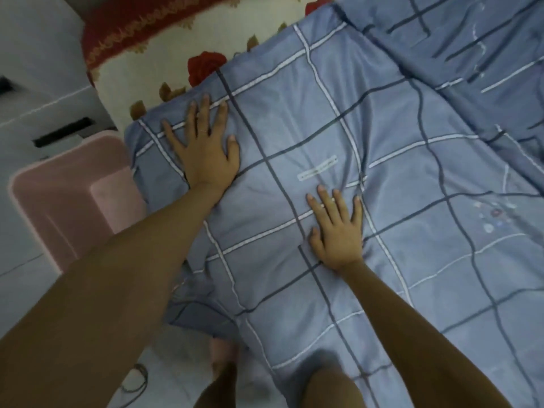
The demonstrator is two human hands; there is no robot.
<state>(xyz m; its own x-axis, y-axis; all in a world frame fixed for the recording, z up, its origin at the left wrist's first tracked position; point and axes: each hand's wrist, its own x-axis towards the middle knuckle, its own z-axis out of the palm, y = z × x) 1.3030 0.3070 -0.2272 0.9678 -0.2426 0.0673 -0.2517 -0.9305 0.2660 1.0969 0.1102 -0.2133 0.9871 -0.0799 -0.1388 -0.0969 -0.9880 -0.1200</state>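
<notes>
Both hands lie flat on the blue checked quilt (418,219), which is spread over the bed and hangs off the near-left corner toward the floor. We record the left hand (203,148) by the quilt's far-left edge, palm down, fingers straight and splayed apart. The right hand (335,231) sits nearer and further right, toward the middle of the panel, fingers straight and only slightly apart, just near of a small white label (318,169). Neither hand grips cloth. We judge this to be smoothing: open palms spread pressure over the padding and push creases outward, and the left hand at the edge likely pins that corner while the right flattens the centre. Shallow wrinkles radiate around the right hand. A raised fold (441,54) of the same cloth crosses the far right. Surface: a cream bedsheet (176,54) with red roses and a red border shows beyond the quilt's far-left edge. Room: pale tiled floor (26,272); a pink plastic stool (67,201) just beside the bed on the left; a white cabinet (44,39) beyond it; a dark cable (135,378) on the floor at the near edge. Light is dim
</notes>
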